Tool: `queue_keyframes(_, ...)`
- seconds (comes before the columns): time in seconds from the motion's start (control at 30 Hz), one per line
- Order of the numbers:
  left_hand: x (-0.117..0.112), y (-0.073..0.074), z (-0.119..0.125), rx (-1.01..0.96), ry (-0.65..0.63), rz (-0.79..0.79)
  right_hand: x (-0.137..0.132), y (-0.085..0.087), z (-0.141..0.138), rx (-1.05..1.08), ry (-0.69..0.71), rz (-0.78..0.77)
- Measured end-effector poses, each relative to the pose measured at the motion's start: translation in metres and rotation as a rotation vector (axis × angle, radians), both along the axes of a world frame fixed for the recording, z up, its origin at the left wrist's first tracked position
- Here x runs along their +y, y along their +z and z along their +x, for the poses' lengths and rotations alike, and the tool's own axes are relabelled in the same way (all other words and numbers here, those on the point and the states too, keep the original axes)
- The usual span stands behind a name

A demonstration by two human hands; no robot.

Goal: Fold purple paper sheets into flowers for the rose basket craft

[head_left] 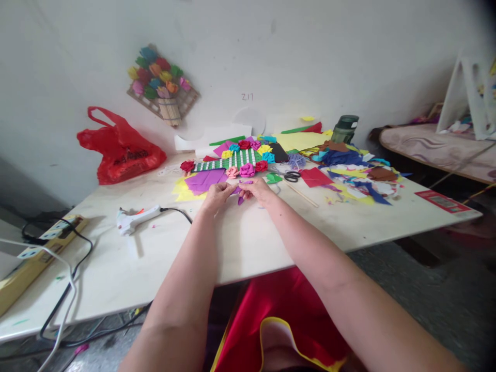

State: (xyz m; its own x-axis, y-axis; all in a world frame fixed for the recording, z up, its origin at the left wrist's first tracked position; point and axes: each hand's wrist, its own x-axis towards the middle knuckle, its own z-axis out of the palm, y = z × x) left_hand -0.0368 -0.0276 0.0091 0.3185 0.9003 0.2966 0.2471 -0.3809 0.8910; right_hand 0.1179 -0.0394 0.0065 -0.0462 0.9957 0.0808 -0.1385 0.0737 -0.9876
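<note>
Both hands meet over the middle of the table, pinching a small piece of purple paper (241,199) between them. My left hand (219,196) is closed on its left end. My right hand (256,191) grips the other side, its fingers curled. Just behind them lie purple paper sheets (206,182) over yellow paper (181,190). Farther back is a green-and-white striped panel (228,161) edged with colourful paper roses (247,170). Black-handled scissors (292,176), a green paper scrap (273,178) and a thin wooden stick (301,194) rest to the right of my hands.
A white glue gun (136,218) lies at left, its cord running toward my hands. Beyond it are a power strip (50,240) and a red plastic bag (122,147). Heaped paper scraps (349,157) and a dark green bottle (344,129) occupy the right side.
</note>
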Motion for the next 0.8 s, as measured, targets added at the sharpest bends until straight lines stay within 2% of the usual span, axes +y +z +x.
queue_keyframes(0.4, 0.001, 0.0, -0.003, -0.039, 0.046, -0.007, 0.005, -0.001, 0.009, -0.004, -0.128, 0.064)
queue_keyframes(0.6, 0.001, 0.001, -0.003, 0.0, 0.135, -0.016, 0.008, 0.001, 0.015, -0.009, -0.084, 0.027)
queue_keyframes(0.8, 0.001, 0.001, -0.004, -0.005, 0.138, -0.007, 0.001, 0.012, 0.027, -0.223, -0.002, 0.042)
